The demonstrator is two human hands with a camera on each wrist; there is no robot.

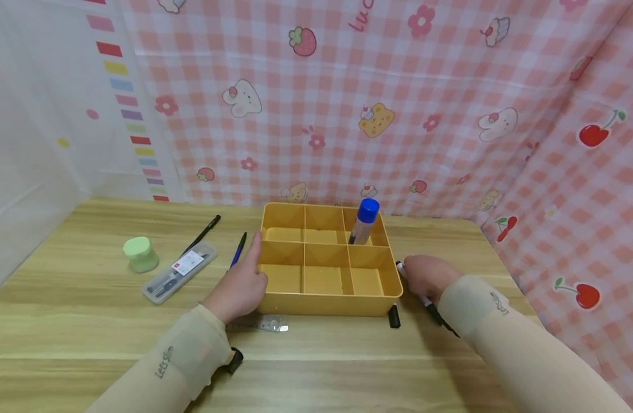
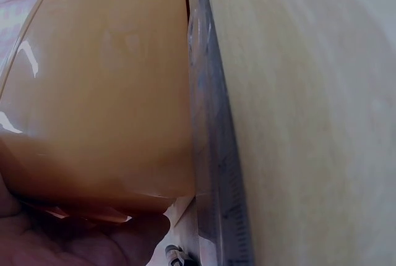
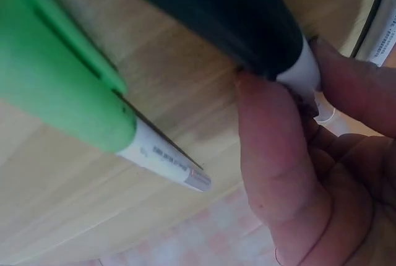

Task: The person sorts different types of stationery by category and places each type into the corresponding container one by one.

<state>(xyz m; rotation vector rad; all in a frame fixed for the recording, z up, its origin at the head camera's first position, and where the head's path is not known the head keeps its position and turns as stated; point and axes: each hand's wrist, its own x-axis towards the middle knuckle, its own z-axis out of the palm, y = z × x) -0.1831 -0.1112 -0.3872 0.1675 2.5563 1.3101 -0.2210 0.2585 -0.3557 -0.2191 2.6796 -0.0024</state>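
A yellow divided box (image 1: pixel 327 305) with two rows of compartments rests on the table. A blue-capped glue stick (image 1: pixel 364 221) leans in its back right compartment. At the box's left wall lies my left hand (image 1: pixel 244 287), its index finger straight along the side. In the left wrist view a clear ruler (image 2: pixel 216 130) runs beside the box's foot. To the right of the box, my right hand (image 1: pixel 427 273) pinches a black-capped marker (image 3: pixel 229 18) between thumb and finger, close above the tabletop. A green-capped marker (image 3: pixel 68 74) lies beside it, hidden in the head view.
Left of the box are a blue pen (image 1: pixel 238 250), a black pen (image 1: pixel 205 229), a clear case (image 1: pixel 179 272) with a compass inside, and a light green block-like object (image 1: pixel 141 254). A black cap end (image 1: pixel 394 316) shows by the box's front right corner. Patterned cloth (image 1: pixel 316 115) hangs behind.
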